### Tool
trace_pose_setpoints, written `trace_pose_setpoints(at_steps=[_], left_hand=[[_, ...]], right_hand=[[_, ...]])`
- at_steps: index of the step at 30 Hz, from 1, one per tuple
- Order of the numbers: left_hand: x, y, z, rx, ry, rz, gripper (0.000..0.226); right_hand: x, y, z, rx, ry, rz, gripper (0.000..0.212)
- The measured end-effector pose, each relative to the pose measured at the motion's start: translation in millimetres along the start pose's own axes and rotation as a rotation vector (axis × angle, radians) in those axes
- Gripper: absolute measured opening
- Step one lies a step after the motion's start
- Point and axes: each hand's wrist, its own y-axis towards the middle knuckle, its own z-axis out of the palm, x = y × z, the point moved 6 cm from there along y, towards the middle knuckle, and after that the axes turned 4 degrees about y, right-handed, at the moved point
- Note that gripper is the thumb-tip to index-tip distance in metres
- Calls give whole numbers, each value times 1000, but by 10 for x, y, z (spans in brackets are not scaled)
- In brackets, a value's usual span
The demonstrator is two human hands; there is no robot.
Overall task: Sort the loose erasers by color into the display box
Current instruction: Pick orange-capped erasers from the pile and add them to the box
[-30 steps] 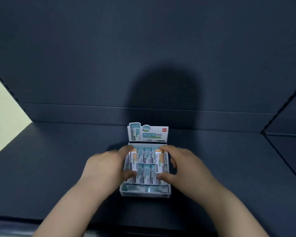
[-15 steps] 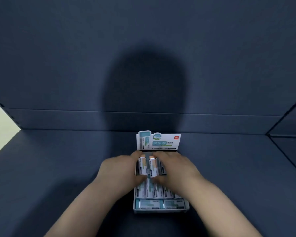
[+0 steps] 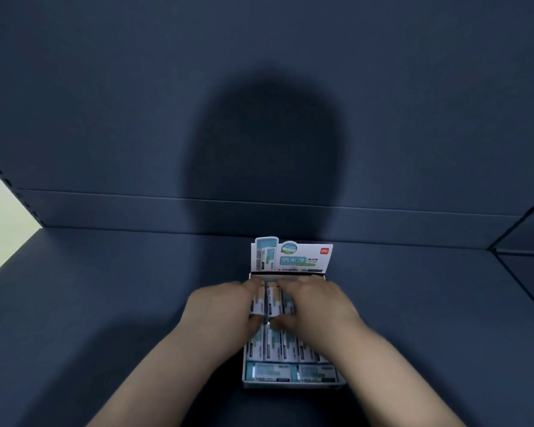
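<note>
Surface: a dark blue desk meets a dark blue back panel beyond the hands. A head-shaped shadow falls on that panel. A pale wall shows far out on the left hand's side.

The display box sits on the desk directly under both hands. Its header card stands upright just beyond the fingertips.

Orientation: the near row of erasers, between the wrists, lies with its long axis running from the wrists toward the header card. The crosswise erasers lie flat along the box's front wall.

The left hand pinches an orange-tipped eraser, fingers on the far end and thumb on the near end. The right hand pinches a second orange-tipped eraser the same way. Both orange ends point toward the header card. The two erasers sit side by side between the hands, which are close together. Whether these erasers rest in the box or are lifted cannot be told
</note>
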Motion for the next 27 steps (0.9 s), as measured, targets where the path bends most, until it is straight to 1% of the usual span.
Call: trace_pose_setpoints(at_steps=[3,9,15,21,23,25,27], left_hand=[[-12,-23,8,-12,5,11,48],[-17,-9,-9,-11,-19,2,42],[-23,-15,-2,-20,-62,-7,39],[-36,-30,-20,-6,-77,16,38],[-29,-41,-46,-11,-88,14,40],[-22,-67,-100,-26,-86,14,42],[-18,-99,-175,-58,-74,16,43]], right_hand=[[-42,-30,-10,-20,72,26,44],[-7,-7,11,-49,107,40,33],[-30,-31,33,-103,136,55,41],[-34,-51,48,-123,158,39,43],[-46,-89,12,-162,223,27,43],[-76,-155,-69,-238,305,9,43],[-150,-225,-153,-319,324,11,42]])
